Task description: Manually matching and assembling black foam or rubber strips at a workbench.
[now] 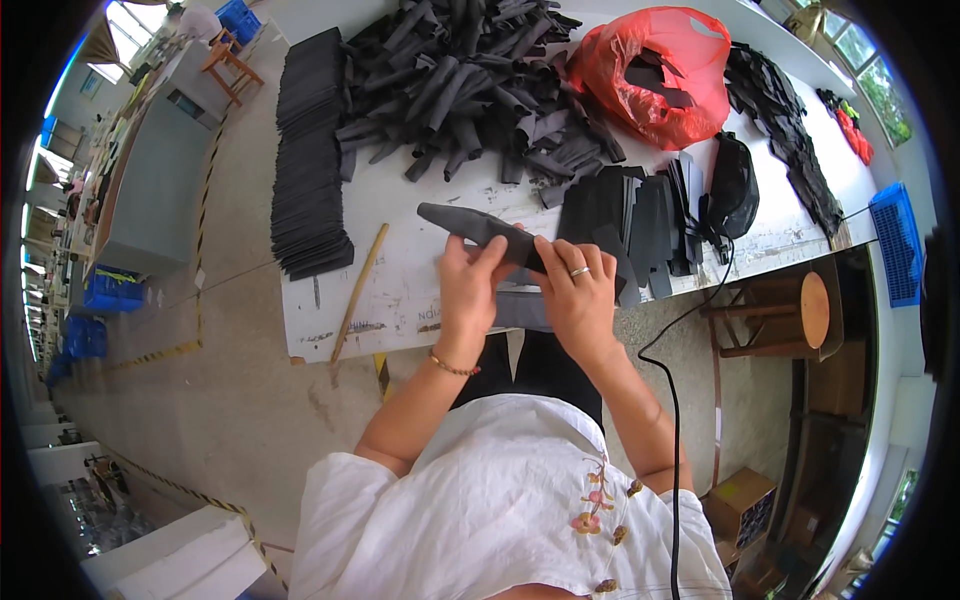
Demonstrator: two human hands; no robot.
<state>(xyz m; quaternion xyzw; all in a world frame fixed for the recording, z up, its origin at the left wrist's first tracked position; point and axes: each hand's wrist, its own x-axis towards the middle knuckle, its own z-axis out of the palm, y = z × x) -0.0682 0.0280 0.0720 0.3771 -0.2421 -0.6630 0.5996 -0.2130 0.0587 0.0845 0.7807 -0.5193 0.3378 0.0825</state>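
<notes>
Above the near edge of the white table, both my hands hold a dark grey, tube-like piece of sheet material (468,222). My left hand (468,290) pinches its middle between thumb and fingers, while its tapered end points to the far left. Closed over the right part is my right hand (582,295), with a ring on one finger. A flat grey piece (522,312) lies at the table edge below my hands. Just beyond my right hand stand stacked dark strips (598,212), some with pale edges. To the left rests a thin wooden stick (360,290).
A long dark stack (308,150) lines the table's left side, beside a heap of rolled dark pieces (450,95). Farther right are a red plastic bag (690,110) and a black bundle (733,190). A black cable (674,400) hangs near my right arm; a stool (815,308) stands right.
</notes>
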